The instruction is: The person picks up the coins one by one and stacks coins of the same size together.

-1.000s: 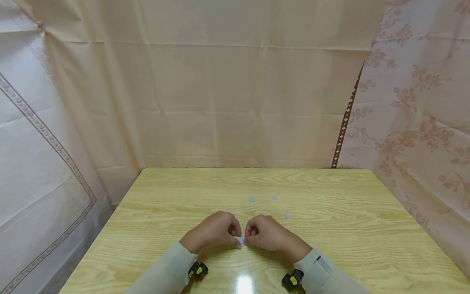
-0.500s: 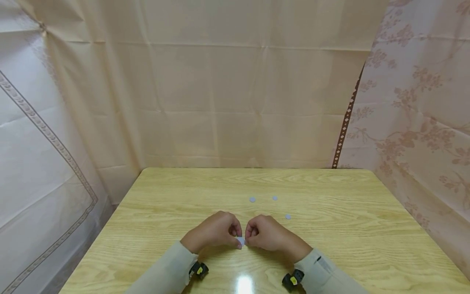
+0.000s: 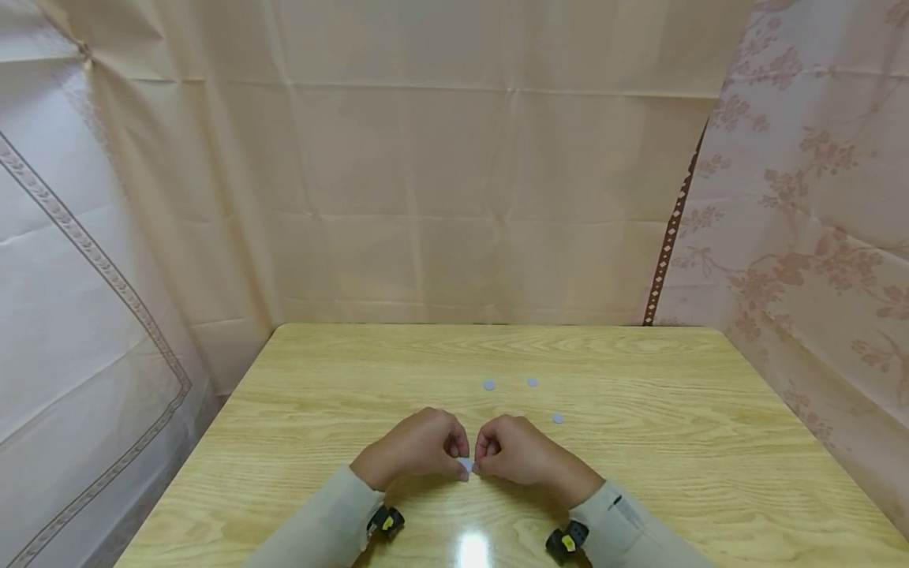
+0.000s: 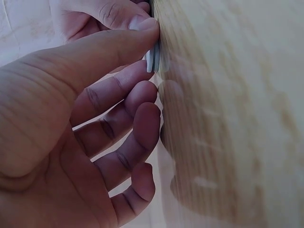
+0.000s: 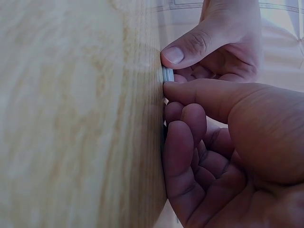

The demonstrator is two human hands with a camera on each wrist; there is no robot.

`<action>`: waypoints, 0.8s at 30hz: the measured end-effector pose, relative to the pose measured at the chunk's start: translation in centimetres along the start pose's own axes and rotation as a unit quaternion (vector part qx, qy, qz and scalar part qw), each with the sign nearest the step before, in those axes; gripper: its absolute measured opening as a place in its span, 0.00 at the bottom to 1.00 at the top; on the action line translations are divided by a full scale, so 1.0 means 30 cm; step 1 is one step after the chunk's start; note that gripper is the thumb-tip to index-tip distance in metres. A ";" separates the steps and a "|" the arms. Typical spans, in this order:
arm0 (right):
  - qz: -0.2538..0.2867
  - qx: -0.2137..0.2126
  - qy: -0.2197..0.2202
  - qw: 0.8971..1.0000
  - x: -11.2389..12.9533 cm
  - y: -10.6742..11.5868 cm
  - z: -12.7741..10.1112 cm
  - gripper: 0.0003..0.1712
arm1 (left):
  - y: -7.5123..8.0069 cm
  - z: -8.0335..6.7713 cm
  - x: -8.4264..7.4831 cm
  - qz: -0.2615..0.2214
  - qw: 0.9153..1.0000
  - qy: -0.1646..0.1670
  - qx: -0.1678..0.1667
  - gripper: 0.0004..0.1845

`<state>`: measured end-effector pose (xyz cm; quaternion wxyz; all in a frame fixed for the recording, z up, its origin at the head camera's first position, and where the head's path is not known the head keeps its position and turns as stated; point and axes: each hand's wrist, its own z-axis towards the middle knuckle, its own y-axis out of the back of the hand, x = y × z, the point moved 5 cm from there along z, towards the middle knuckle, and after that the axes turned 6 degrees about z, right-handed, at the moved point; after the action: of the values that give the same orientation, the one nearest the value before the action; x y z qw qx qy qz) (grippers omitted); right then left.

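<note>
Now both left hand (image 3: 415,451) & right hand (image 3: 521,451) pinch small grey disc (image 3: 465,464) on table (image 3: 675,473).

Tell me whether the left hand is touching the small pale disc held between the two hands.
Touching. The left wrist view shows the left hand with its thumb tip pressed on the edge of the small pale disc, no gap between them; the right wrist view shows the same pinch.

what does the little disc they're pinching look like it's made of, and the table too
Disc: thin, pale grey-white with a matte face; the layered edge hints at plastic or felt, but I cannot tell which. Table: light wood or wood-look laminate, with printed-looking grain and a glossy finish, going by the lamp glare near the wrists.
</note>
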<state>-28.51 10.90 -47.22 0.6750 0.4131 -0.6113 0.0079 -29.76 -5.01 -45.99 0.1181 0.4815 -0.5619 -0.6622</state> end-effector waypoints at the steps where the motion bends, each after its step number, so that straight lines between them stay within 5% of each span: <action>1: -0.001 0.000 0.000 1.000 0.000 0.000 0.000 0.07 | 0.000 0.000 -0.001 0.002 1.000 0.000 0.000 0.10; 12: 0.013 0.005 -0.003 1.000 0.003 0.002 -0.001 0.06 | 0.010 -0.010 -0.016 0.033 0.999 -0.015 -0.008 0.09; 24: 0.078 0.034 -0.022 0.996 -0.013 0.018 0.000 0.04 | 0.019 -0.006 0.066 -0.046 0.999 -0.020 0.006 0.06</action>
<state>-28.87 11.45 -47.25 0.6447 0.3870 -0.6553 0.0722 -30.85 -6.69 -46.49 0.0741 0.4942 -0.5453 -0.6730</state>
